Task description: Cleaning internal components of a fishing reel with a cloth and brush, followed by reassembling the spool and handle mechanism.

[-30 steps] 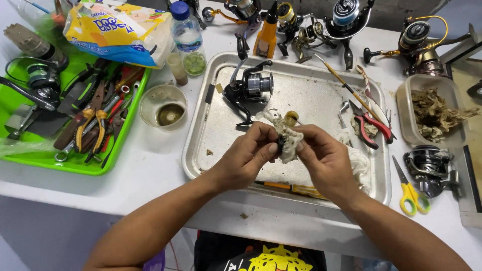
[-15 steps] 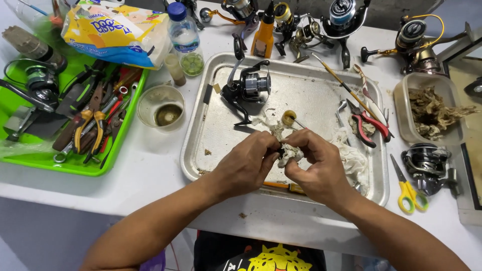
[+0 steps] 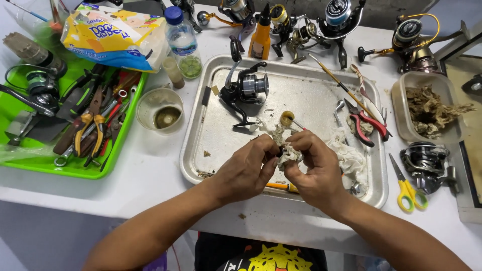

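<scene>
Grimy white rag (image 3: 287, 155) is pinched between both hands, left hand (image 3: 247, 169) and right hand (image 3: 317, 169) closed on it, just short of a black fishing reel (image 3: 247, 90).

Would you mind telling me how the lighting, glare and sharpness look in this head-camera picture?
Head view: soft, even light with faint shadows; mild sheen on the metal tray; left hand and right hand on the crumpled rag are sharp; wide-lens bending at the edges curves the green tray.

Single head-worn view, looking steeply down, close over metal tray (image 3: 201, 150)
</scene>
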